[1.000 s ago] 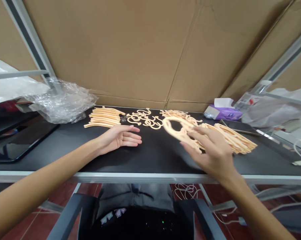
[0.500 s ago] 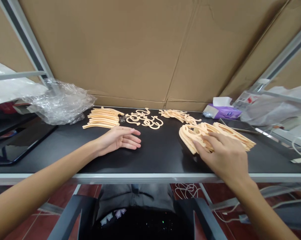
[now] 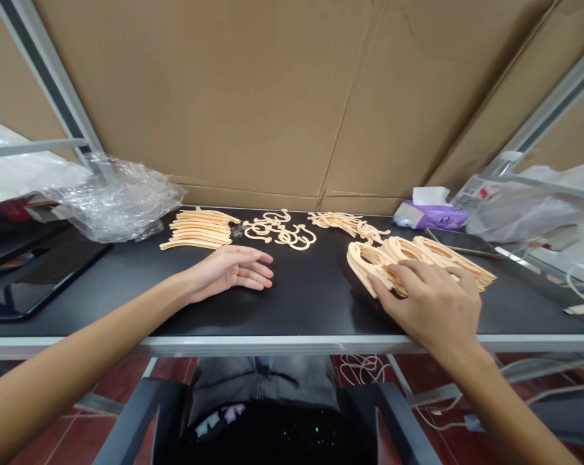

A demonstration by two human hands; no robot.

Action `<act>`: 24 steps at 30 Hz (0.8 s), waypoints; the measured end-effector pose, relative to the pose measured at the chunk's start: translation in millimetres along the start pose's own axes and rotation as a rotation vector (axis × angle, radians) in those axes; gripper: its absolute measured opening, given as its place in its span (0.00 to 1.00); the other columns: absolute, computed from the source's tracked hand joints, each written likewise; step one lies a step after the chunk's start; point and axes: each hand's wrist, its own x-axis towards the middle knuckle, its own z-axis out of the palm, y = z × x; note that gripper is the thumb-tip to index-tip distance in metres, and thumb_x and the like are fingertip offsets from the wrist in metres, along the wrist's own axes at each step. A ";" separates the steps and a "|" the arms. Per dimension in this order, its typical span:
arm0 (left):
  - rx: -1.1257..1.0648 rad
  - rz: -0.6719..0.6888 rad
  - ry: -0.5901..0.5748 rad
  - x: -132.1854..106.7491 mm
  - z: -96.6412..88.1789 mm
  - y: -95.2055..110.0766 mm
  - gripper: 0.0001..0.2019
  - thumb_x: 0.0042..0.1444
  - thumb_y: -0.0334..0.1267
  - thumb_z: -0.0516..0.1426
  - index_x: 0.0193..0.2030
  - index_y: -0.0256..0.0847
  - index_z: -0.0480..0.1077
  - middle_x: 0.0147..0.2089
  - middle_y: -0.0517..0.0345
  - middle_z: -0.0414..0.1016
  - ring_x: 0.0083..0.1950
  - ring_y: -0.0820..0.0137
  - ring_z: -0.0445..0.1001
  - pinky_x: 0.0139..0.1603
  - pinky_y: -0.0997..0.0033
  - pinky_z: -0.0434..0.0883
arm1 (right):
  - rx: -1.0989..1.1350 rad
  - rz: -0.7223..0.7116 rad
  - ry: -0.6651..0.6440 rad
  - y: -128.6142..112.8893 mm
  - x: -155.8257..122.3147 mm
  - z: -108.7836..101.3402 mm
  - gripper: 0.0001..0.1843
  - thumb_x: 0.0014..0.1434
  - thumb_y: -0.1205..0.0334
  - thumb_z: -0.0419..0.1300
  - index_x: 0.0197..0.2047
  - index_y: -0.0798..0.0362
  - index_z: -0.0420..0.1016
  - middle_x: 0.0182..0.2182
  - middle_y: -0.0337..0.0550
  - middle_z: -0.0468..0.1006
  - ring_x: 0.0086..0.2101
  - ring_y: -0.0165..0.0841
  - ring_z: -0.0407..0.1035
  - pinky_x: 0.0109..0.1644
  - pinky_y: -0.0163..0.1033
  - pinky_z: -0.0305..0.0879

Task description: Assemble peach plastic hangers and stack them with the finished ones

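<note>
My left hand (image 3: 231, 274) lies flat on the black tabletop, holding nothing, with its fingertips just short of the loose parts. Nearest to it are a stack of curved cream plastic bars (image 3: 198, 228) and a tangled heap of cream plastic hooks (image 3: 278, 230). Beyond the hooks is a pile of similar curved pieces (image 3: 345, 224). My right hand (image 3: 430, 303) is curled over a leaning stack of cream plastic oval frames (image 3: 369, 268), and its fingers hide the stack's middle.
A tissue box (image 3: 430, 216) and a phone (image 3: 461, 242) sit at the back right. Crumpled plastic wrap (image 3: 117, 210) lies at the back left, beside a dark screen (image 3: 30, 284). Cardboard (image 3: 224, 97) forms the back wall. The table has a pale metal front edge (image 3: 292, 345).
My right hand has come down from above the table and brought the raised frame onto the stack at the right. My left hand has barely moved.
</note>
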 end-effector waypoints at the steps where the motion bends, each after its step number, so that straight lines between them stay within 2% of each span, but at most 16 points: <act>1: 0.000 0.002 -0.003 -0.2 0.2 0.0 0.13 0.60 0.40 0.62 0.46 0.31 0.77 0.41 0.39 0.83 0.42 0.59 0.83 0.45 0.65 0.79 | -0.007 -0.003 0.000 -0.4 0.2 -0.3 0.14 0.63 0.53 0.59 0.34 0.54 0.79 0.36 0.49 0.84 0.35 0.40 0.74 0.44 0.46 0.56; 4: -0.002 0.004 -0.006 -0.6 0.8 0.1 0.13 0.59 0.40 0.63 0.45 0.31 0.77 0.41 0.39 0.83 0.41 0.59 0.83 0.45 0.65 0.79 | -0.012 -0.015 -0.009 -1.8 0.5 -0.9 0.14 0.63 0.53 0.59 0.32 0.53 0.78 0.33 0.47 0.84 0.33 0.39 0.73 0.44 0.46 0.56; 14: 0.009 -0.006 0.006 -2.1 3.5 1.7 0.13 0.59 0.39 0.62 0.45 0.31 0.77 0.40 0.41 0.83 0.40 0.59 0.83 0.43 0.66 0.79 | 0.095 -0.025 -0.001 -1.1 -0.8 2.2 0.13 0.63 0.56 0.61 0.31 0.52 0.80 0.35 0.45 0.84 0.38 0.41 0.75 0.45 0.46 0.59; 18: 0.012 0.003 0.033 -1.1 6.5 2.2 0.13 0.56 0.38 0.64 0.44 0.31 0.77 0.39 0.41 0.82 0.38 0.60 0.83 0.41 0.66 0.78 | 0.148 -0.009 0.019 -7.1 11.2 0.1 0.14 0.64 0.57 0.59 0.31 0.53 0.80 0.37 0.48 0.84 0.39 0.42 0.74 0.46 0.47 0.59; 20: 0.043 0.064 0.118 1.0 4.8 2.3 0.11 0.54 0.36 0.64 0.41 0.31 0.78 0.35 0.44 0.82 0.34 0.64 0.82 0.38 0.68 0.77 | 0.211 -0.020 0.027 -16.9 26.9 0.1 0.14 0.64 0.57 0.58 0.32 0.53 0.81 0.36 0.47 0.84 0.39 0.42 0.74 0.47 0.47 0.59; 24: 0.166 0.284 0.426 5.3 -7.5 3.9 0.08 0.47 0.32 0.63 0.35 0.32 0.77 0.28 0.54 0.78 0.27 0.73 0.75 0.32 0.75 0.71 | 0.327 -0.073 -0.046 -50.9 74.9 10.8 0.16 0.65 0.57 0.56 0.34 0.54 0.81 0.37 0.48 0.84 0.41 0.43 0.74 0.49 0.49 0.58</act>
